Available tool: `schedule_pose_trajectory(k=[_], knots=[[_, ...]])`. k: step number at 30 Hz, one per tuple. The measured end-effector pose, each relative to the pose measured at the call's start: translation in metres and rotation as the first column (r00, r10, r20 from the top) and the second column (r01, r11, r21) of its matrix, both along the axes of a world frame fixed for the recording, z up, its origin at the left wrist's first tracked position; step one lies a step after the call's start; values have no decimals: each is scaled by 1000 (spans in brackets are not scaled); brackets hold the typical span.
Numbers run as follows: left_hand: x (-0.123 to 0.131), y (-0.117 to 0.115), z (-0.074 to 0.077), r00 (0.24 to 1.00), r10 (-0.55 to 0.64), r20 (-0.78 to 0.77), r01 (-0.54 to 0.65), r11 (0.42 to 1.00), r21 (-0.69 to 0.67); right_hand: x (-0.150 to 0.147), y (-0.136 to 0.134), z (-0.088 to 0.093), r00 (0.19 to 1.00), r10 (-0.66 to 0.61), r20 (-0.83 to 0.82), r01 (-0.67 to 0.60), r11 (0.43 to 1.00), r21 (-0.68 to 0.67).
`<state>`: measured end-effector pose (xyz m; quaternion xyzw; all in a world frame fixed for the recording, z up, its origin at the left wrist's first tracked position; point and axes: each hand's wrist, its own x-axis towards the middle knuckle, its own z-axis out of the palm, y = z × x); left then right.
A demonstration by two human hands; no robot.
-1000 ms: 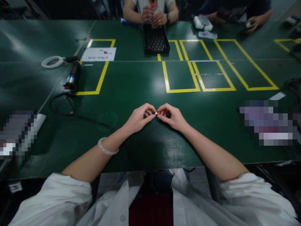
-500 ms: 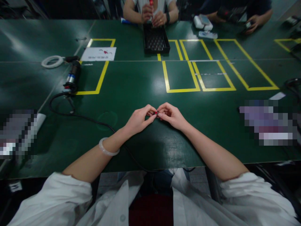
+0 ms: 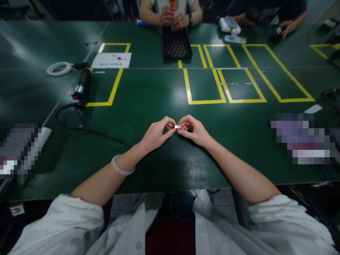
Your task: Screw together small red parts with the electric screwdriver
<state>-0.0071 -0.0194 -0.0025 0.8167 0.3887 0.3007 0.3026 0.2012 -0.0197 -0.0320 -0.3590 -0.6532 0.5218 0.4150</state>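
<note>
Between my fingertips sits a small shiny part (image 3: 177,126), white and silvery with a hint of red; it is too small for me to tell its kind. My left hand (image 3: 158,133) pinches it from the left, thumb below and fingers above. From the right, my right hand (image 3: 194,130) pinches its other side in the same way. Both hands are just over the green table (image 3: 164,170), near the middle, and the fingertips hide part of the piece.
A black tray (image 3: 177,55) holding small pieces stands across the table before a person's hands (image 3: 175,19). At left lie an electric screwdriver-like tool (image 3: 82,85), its black cable (image 3: 106,135), a white tubing coil (image 3: 58,68) and a printed card (image 3: 113,60). Yellow tape (image 3: 207,102) outlines rectangles.
The small part has turned between my fingers: a bright white-silver side shows where red showed before. My hands have shifted only slightly.
</note>
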Motion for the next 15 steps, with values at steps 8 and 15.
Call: schedule_pose_trajectory(k=[8, 15], knots=[[-1, 1, 0, 1000, -19, -20, 18, 999, -43, 3, 1, -2, 986, -60, 156, 36, 987, 155], [-32, 18, 15, 986, 129, -107, -124, 991, 52, 4, 0, 0, 982, -66, 178, 49, 994, 98]])
